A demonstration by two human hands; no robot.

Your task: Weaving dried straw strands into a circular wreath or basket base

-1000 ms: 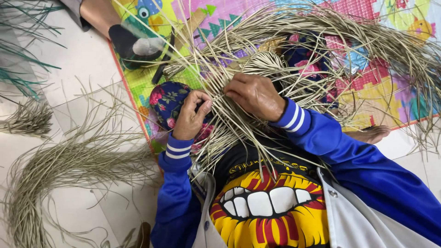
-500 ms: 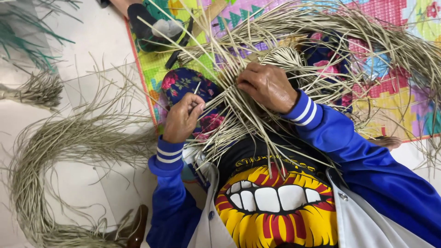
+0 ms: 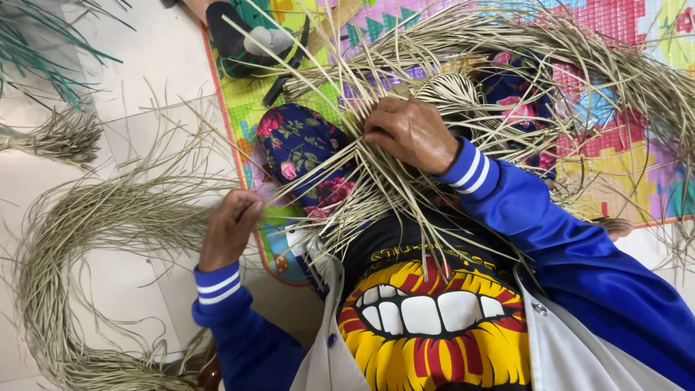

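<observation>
A half-woven piece of pale dried straw lies over my lap, with many loose strands fanning out in all directions. My right hand presses down on its woven centre, fingers closed over the strands. Out to the left, my left hand is pinched shut on a thin straw strand that runs back towards the weave. My knees in dark floral trousers show beneath the straw. Both arms wear blue sleeves with white stripes.
A colourful patterned mat covers the floor under me. A long curved bundle of dried straw lies on the pale tiles at left, with green leaves at the top left. Another person's foot in a dark sock rests on the mat.
My left hand has pulled away from the weave, out to the left and down, drawing a strand with it. My right hand stays on the woven centre.
</observation>
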